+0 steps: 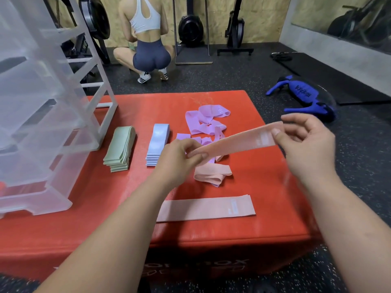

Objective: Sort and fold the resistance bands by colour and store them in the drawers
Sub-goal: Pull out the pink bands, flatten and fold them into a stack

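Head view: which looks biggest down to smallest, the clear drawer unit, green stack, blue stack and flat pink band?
1. Drawer unit.
2. Flat pink band, though it lies nearer the camera.
3. Green stack and blue stack: nearly alike, so unranked.

A gym: black speckled rubber floor (211,79) runs to an OSB-panelled wall (264,15), where rowing machines (190,26) stand on end beside a black weight plate (95,17). A red soft plyo box (127,208) carries stacks of folded resistance bands (120,151). A blue training bag (304,96) and black mat (328,75) lie below a wall mirror (349,20), and a person in sportswear (148,39) squats nearby
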The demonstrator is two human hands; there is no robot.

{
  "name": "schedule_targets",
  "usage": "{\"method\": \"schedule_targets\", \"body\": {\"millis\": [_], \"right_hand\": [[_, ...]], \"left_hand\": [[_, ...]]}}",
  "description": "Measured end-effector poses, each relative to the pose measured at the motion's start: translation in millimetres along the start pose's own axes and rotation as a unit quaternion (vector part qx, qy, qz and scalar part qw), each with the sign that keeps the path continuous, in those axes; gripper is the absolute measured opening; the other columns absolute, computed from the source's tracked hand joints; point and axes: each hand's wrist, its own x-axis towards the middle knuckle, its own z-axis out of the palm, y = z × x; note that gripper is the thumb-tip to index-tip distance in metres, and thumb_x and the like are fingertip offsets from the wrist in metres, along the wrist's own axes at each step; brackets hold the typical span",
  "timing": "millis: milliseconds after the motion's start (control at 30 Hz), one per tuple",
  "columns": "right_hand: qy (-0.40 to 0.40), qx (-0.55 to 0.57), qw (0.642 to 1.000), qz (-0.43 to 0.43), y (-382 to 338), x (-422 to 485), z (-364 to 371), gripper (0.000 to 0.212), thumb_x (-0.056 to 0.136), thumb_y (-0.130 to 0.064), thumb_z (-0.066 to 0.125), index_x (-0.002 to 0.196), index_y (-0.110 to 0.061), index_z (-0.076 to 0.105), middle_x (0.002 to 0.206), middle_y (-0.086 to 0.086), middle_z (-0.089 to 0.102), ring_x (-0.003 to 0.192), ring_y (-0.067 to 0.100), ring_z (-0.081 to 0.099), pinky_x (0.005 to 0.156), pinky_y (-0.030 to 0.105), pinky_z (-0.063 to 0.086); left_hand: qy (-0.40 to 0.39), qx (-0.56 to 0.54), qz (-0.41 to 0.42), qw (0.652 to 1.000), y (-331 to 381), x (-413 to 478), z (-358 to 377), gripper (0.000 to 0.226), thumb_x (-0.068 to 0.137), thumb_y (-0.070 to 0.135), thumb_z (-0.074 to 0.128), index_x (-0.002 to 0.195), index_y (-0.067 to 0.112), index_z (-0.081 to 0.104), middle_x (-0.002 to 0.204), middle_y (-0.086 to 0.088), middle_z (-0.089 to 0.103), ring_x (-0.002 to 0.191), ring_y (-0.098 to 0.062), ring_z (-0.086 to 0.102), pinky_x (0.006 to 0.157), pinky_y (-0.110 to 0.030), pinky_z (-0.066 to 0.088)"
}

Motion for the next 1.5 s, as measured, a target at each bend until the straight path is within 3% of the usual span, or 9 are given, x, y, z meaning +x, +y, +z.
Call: {"method": "schedule_targets", "body": {"millis": [200,433,600,833,933,1033,1133,1333,1500], "right_hand": [[0.032,0.001,0.992,0.121,16.3,5.2,-11.9,0.029,0.088,-0.004,0.078,0.111,-0.021,0.072,0.093,0.001,0.08,0.082,0.016,0.075,0.083,0.035,0.062],[-0.018,0.042,0.979,0.2,25.7,-2.5,-10.8,0.028,0.089,0.001,0.075,0.114,-0.01,0.071,0.087,0.007,0.076,0.071,0.012,0.072,0.066,0.024,0.063],[-0.052,0.037,0.973,0.22,24.7,-13.5,-9.2,0.03,0.088,0.0,0.076,0.114,-0.014,0.073,0.086,0.003,0.076,0.071,0.01,0.068,0.071,0.028,0.058],[-0.121,0.124,0.948,0.268,21.3,-32.3,-7.9,0.033,0.09,0.003,0.073,0.118,-0.014,0.072,0.095,0.008,0.066,0.079,0.015,0.066,0.069,0.025,0.056],[-0.144,0.049,0.955,0.255,21.3,-44.1,-8.0,0.029,0.089,0.004,0.073,0.113,-0.014,0.072,0.1,0.011,0.066,0.081,0.017,0.064,0.069,0.024,0.057],[-0.181,-0.074,0.959,0.206,28.1,-56.9,-6.3,0.029,0.087,0.009,0.074,0.109,-0.01,0.073,0.091,0.011,0.068,0.064,0.012,0.062,0.059,0.018,0.056],[-0.219,-0.151,0.949,0.169,35.4,-64.3,-2.6,0.03,0.083,0.008,0.077,0.103,-0.014,0.075,0.089,0.011,0.071,0.066,0.018,0.062,0.067,0.03,0.056],[-0.244,-0.236,0.932,0.131,48.9,-66.6,1.2,0.031,0.078,0.002,0.079,0.097,-0.023,0.076,0.081,0.003,0.074,0.06,0.017,0.065,0.067,0.039,0.057],[-0.266,-0.329,0.903,0.078,52.8,-68.1,5.1,0.031,0.071,-0.008,0.081,0.091,-0.031,0.074,0.075,-0.006,0.074,0.067,0.011,0.068,0.071,0.031,0.053]], "left_hand": [[-0.017,-0.034,-0.041,0.998,-13.5,-4.0,-28.1,0.011,0.09,0.028,0.085,0.092,0.026,0.074,0.072,0.023,0.069,0.06,0.002,0.056,0.059,-0.019,0.044],[-0.002,-0.121,-0.098,0.988,-9.4,-34.1,-64.0,0.011,0.091,0.01,0.083,0.1,0.015,0.078,0.088,-0.008,0.077,0.068,-0.009,0.064,0.064,-0.026,0.057],[0.019,-0.171,-0.128,0.977,-15.5,-57.0,-83.3,0.018,0.092,0.001,0.079,0.103,0.015,0.077,0.082,-0.003,0.073,0.075,-0.016,0.069,0.078,-0.035,0.061],[0.108,-0.185,-0.143,0.966,-25.3,-86.7,-96.6,0.014,0.094,0.007,0.079,0.107,0.013,0.076,0.076,-0.002,0.063,0.063,-0.009,0.06,0.071,-0.026,0.057],[0.115,-0.143,-0.14,0.973,-30.3,-99.7,-101.0,0.014,0.091,0.009,0.081,0.102,0.016,0.077,0.077,-0.003,0.069,0.065,-0.013,0.065,0.073,-0.03,0.06],[0.082,0.01,-0.124,0.989,-39.8,-108.7,-102.1,0.018,0.086,0.013,0.082,0.096,0.028,0.076,0.082,0.006,0.075,0.07,-0.01,0.072,0.075,-0.026,0.059],[0.036,0.134,-0.098,0.985,-42.7,-116.1,-99.7,0.024,0.081,0.01,0.078,0.094,0.031,0.075,0.081,0.012,0.073,0.074,-0.001,0.068,0.071,-0.017,0.051],[-0.024,0.208,-0.056,0.976,-50.2,-120.7,-96.6,0.028,0.082,0.007,0.076,0.101,0.028,0.074,0.08,0.013,0.068,0.072,-0.005,0.062,0.07,-0.033,0.055],[-0.066,0.252,-0.013,0.966,-55.3,-119.8,-94.9,0.029,0.084,0.009,0.071,0.107,0.027,0.073,0.083,0.013,0.066,0.076,-0.011,0.062,0.071,-0.034,0.054]]}}
